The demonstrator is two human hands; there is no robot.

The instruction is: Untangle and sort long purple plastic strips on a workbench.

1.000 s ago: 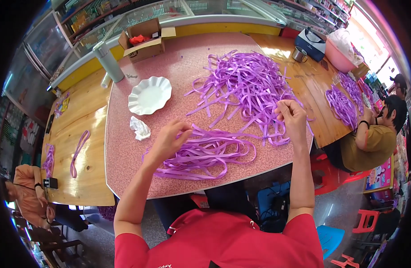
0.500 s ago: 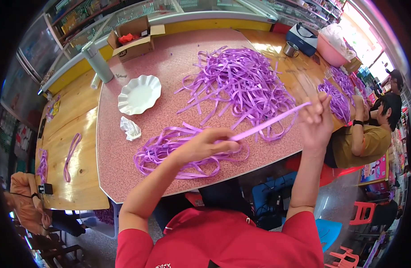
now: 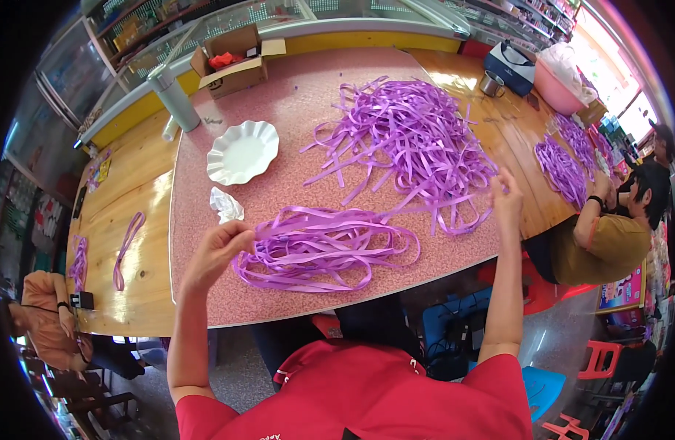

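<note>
My left hand is closed in a pinch at the left end of a near bundle of looped purple ribbons. A flat purple ribbon runs rightward from its fingertips over the bundle. My right hand is raised at the right table edge, beside a large tangled pile of purple ribbons. Its fingers are curled together around a ribbon's end, which is mostly hidden. The near bundle lies flat on the pink speckled tabletop.
A white scalloped dish, crumpled tissue, grey-green bottle and open cardboard box stand at left. At right are a metal cup, a pink basin and a person beside more ribbons.
My left hand has moved left, from above the near bundle to its left end. My right hand has lowered slightly. The view has shifted a little.
</note>
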